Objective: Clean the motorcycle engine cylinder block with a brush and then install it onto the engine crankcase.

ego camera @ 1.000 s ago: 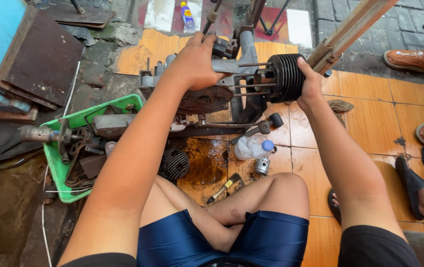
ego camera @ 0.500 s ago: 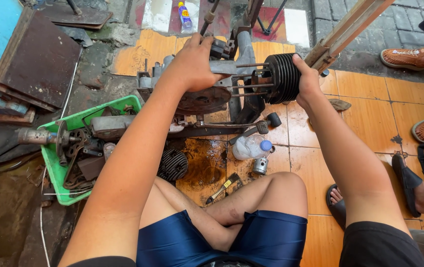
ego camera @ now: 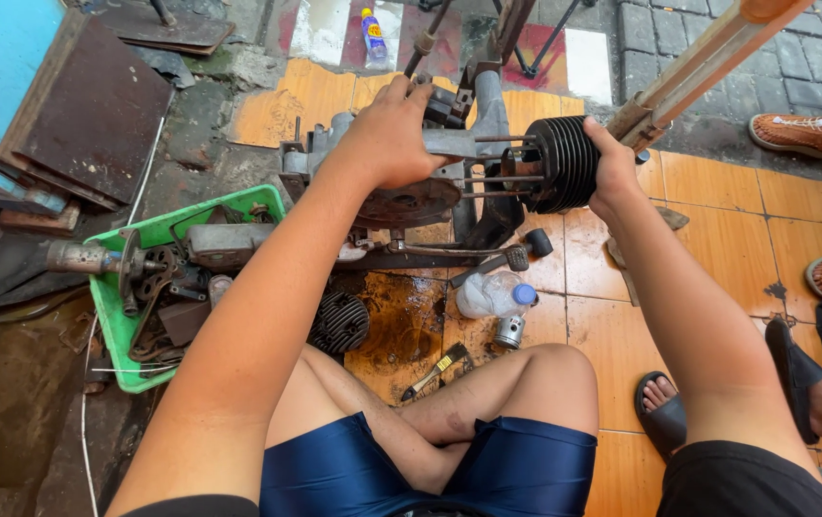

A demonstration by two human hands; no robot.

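I note my right hand (ego camera: 612, 172) clamped on the black finned cylinder (ego camera: 564, 163), which sits on long studs (ego camera: 497, 177) running leftward to the engine case (ego camera: 401, 158), where my left hand (ego camera: 392, 134) grips firmly, fingers curled over its top.

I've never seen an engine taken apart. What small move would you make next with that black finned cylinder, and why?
Probably slide the cylinder a little further along its studs. The right hand cups its outer end, the left hand braces the engine case, and bare stud length shows between cylinder and case, so it sits only partway on.
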